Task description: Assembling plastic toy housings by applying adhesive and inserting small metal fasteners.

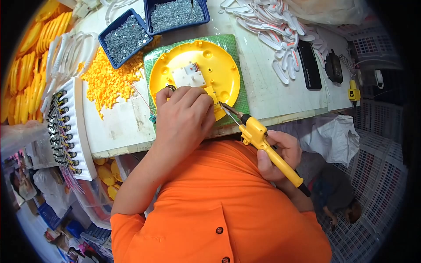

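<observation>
A round yellow plastic shell [226,65] lies open side up on a green woven mat [229,44]. Inside it sits a white plastic box [188,79] with small studs. My left hand [186,111] reaches over the shell's near left part, fingers curled down and closed; what they pinch is hidden beneath them. In my right hand [283,153] is a yellow soldering iron [272,155] with a trigger-type body. Its dark tip points into the shell's near right part, close beside my left fingers and a small yellow piece [211,93]. Thin wires with a small green part [152,118] hang by the shell's left edge.
Two blue bins of screws [126,39] [175,15] stand behind the mat. Left are a heap of small yellow parts [107,81] and a white foam tray [79,127] of wired round parts. White handles [285,35], a black phone [309,65] and a yellow-tipped tool [353,92] lie right.
</observation>
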Action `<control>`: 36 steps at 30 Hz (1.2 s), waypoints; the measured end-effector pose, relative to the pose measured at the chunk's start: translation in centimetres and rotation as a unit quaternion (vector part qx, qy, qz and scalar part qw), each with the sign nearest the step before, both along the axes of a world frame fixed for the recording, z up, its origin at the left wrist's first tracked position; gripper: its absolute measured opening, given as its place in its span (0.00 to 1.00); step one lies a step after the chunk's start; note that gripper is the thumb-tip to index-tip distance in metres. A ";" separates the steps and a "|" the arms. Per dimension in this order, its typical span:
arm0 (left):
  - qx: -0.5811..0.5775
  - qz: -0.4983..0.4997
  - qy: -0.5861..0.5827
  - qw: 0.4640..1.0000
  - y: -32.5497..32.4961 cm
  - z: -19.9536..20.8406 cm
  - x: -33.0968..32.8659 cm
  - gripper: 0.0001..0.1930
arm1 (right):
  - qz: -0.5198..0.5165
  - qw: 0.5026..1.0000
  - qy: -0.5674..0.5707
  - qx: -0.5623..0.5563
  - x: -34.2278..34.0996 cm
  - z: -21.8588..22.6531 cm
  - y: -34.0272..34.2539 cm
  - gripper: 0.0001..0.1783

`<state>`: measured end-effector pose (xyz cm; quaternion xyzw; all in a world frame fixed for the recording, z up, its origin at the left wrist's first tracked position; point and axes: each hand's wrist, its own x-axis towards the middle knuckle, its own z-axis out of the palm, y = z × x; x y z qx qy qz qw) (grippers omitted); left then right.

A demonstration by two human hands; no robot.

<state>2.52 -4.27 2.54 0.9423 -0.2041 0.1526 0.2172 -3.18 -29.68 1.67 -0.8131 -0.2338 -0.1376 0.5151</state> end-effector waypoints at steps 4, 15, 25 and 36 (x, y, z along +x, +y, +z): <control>0.003 0.001 -0.003 1.000 0.0 0.0 0.1 0.08 | -0.013 1.000 -0.022 -0.005 0.2 0.3 0.3 0.23; 0.007 -0.001 -0.007 1.000 -0.1 0.0 0.2 0.07 | 0.011 0.997 -0.066 -0.023 0.9 0.5 0.2 0.22; 0.012 0.000 0.001 1.000 0.0 -0.2 0.1 0.07 | -0.035 0.998 0.052 0.015 -0.5 -0.4 -1.3 0.29; 0.008 0.004 -0.004 1.000 0.0 -0.3 0.0 0.07 | -0.025 0.999 0.042 0.012 0.4 0.1 -1.0 0.29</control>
